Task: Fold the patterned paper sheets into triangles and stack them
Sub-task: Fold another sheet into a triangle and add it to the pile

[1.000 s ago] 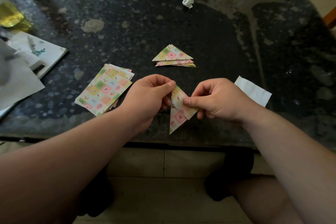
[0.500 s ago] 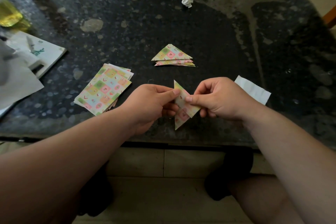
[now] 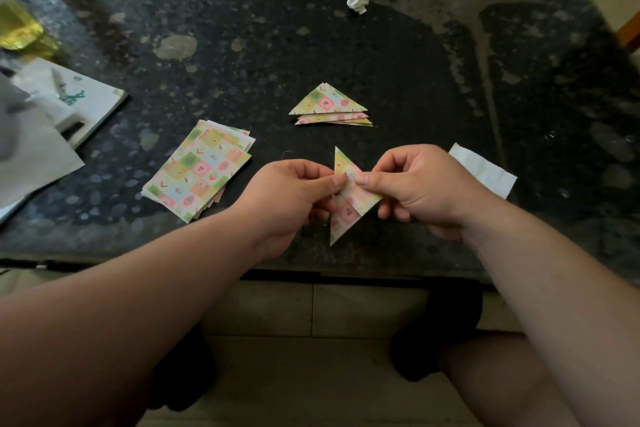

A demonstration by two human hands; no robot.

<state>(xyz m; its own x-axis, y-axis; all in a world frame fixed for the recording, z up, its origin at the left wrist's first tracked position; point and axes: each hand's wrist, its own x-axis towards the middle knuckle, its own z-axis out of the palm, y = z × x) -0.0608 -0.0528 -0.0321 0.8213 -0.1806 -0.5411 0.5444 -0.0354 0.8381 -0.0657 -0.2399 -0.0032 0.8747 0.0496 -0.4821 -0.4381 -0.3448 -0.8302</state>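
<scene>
Your left hand (image 3: 294,198) and right hand (image 3: 422,191) are close together above the near edge of the dark speckled bench (image 3: 381,52), both pinching the same patterned sheet (image 3: 348,199). Each thumb presses the paper against curled fingers, and the two thumb tips almost meet at its middle. The sheet is partly folded, with one point aimed away from you and another aimed down toward the bench edge.

Beyond your hands, a small stack of folded triangles (image 3: 329,106) lies flat on the bench. To your left, the pile of unfolded sheets (image 3: 199,172) sits slightly fanned, well apart from the triangles. A white slip of paper (image 3: 485,173) lies just beside your right hand, and a crumpled white ball (image 3: 358,1) rests near the far edge.
</scene>
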